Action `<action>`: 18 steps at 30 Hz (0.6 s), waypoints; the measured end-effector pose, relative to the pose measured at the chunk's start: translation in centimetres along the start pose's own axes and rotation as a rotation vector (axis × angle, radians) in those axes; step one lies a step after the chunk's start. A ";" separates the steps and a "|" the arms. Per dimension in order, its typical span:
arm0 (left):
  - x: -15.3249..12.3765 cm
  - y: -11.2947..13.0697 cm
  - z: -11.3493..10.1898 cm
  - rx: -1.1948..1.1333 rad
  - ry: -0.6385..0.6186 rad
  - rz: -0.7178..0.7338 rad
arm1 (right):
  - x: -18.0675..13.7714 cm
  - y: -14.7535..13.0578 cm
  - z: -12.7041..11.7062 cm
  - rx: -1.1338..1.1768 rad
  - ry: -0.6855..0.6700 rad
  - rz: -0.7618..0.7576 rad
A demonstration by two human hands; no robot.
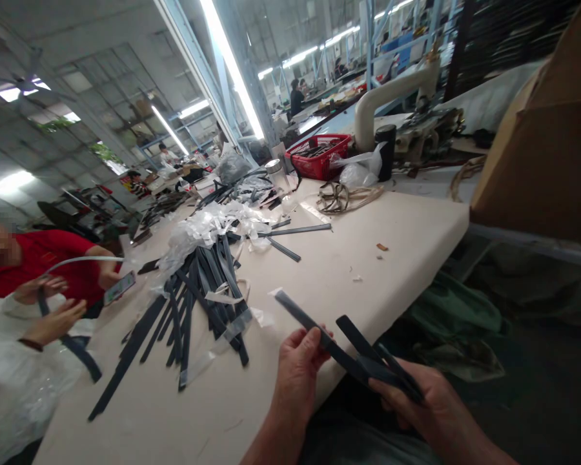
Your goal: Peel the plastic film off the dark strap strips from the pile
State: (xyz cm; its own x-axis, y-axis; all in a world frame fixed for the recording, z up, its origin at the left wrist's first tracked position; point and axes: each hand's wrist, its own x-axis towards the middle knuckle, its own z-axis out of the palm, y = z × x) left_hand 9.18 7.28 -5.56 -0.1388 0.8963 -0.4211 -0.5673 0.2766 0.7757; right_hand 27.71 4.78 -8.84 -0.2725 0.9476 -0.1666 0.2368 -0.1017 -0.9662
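A dark strap runs between my two hands above the table's near edge. Its far end carries a clear plastic covering. My left hand pinches this strap between thumb and fingers, a short way below the covered end. Several dark straps, folded or bunched together, sit in my right hand, whose fingers are closed round them; one strap end sticks up. To the left a pile of similar dark straps lies fanned out on the table, partly under crumpled clear plastic.
At the left, one person in red holds a phone; another person's hands hold a dark strap. A red basket, a lidded jar, a cord bundle and a sewing machine stand behind. A cardboard box is at right.
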 end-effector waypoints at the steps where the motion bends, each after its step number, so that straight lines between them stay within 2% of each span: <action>1: -0.6 -0.7 0.4 0.029 -0.042 -0.012 | 0.4 -0.6 0.2 -0.002 0.022 -0.014; 4: -1.7 -1.7 0.9 0.124 -0.155 -0.030 | 1.5 -2.1 0.4 0.019 0.039 -0.047; 6: -1.7 -1.2 0.7 0.132 -0.166 -0.018 | 1.8 -2.3 0.3 0.051 -0.012 -0.046; 9: -1.0 0.3 0.0 0.067 -0.060 0.044 | 1.1 -1.0 -0.1 0.083 -0.089 0.032; 12: -0.8 0.6 -0.4 0.063 0.009 0.081 | 0.3 0.4 -0.2 0.067 -0.061 0.107; 18: -2.0 -1.6 1.1 0.216 -0.272 -0.016 | 0.9 -0.7 -0.2 0.059 -0.021 -0.046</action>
State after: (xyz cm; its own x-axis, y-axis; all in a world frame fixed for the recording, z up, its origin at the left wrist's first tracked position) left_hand 11.26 5.39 -5.44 0.1068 0.9427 -0.3161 -0.3784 0.3325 0.8638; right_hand 27.47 5.80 -8.33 -0.3014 0.9453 -0.1250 0.1684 -0.0763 -0.9828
